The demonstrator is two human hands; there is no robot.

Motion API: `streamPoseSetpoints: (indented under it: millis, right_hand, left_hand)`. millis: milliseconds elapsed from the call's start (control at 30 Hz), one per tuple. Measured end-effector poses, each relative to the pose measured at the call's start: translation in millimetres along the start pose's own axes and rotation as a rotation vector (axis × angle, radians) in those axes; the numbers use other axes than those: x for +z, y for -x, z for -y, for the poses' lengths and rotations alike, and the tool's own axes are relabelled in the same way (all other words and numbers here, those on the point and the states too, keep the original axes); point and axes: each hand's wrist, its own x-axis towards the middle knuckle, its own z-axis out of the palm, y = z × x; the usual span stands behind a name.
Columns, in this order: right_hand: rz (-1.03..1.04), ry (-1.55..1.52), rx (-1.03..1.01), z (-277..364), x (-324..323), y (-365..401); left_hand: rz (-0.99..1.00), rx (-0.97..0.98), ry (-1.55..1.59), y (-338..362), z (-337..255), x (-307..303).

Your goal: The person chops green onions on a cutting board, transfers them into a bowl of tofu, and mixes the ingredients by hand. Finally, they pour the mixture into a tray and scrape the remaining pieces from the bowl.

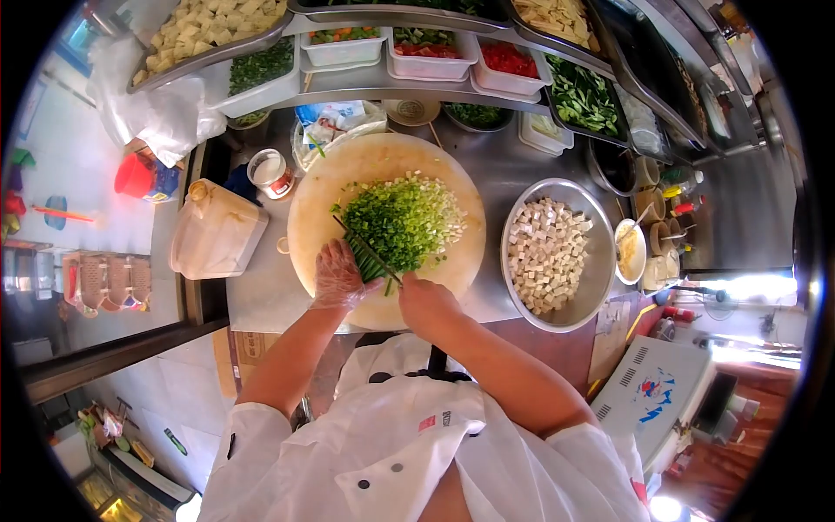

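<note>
On a round wooden chopping board (315, 187) lies a heap of chopped green onions (396, 217), dark green at the left and pale at the right. My left hand (337, 277), in a clear plastic glove, presses the uncut green onions (365, 257) against the board near its front edge. The handle of a knife is in my right hand (428, 306), fingers wrapped around it. The narrow, dark knife blade (370, 252) slants up and left, beside the gloved fingers and along the heap.
Right of the board stands a steel bowl (515, 304) of white cubes, with a small white bowl (631, 252) beyond. A plastic container (217, 230) and an open jar (271, 172) sit at the left. Trays and tubs of cut vegetables line the shelf (348, 87) behind.
</note>
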Motion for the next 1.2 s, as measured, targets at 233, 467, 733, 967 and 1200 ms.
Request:
streamPoseSetpoints:
  millis: [233,467,733,967,1200]
  right_hand:
    - [0.094,-0.071,0.102,4.1,14.2,-36.0]
    - [-0.181,-0.170,-0.033,-34.1,47.2,-54.5]
    - [-0.117,-0.093,0.005,10.6,-15.3,4.8]
    - [-0.004,-0.046,0.053,15.4,-0.9,9.8]
    - [0.083,-0.039,0.074,15.7,0.2,-2.2]
  left_hand:
    - [0.107,0.073,-0.108,-6.9,-1.6,-10.3]
    - [0.155,-0.024,0.113,-0.1,-3.6,-26.5]
    - [-0.282,0.192,0.411,20.4,25.4,-0.5]
    - [-0.208,0.442,0.283,4.4,40.5,0.1]
    - [-0.238,0.483,0.368,-3.8,39.8,12.7]
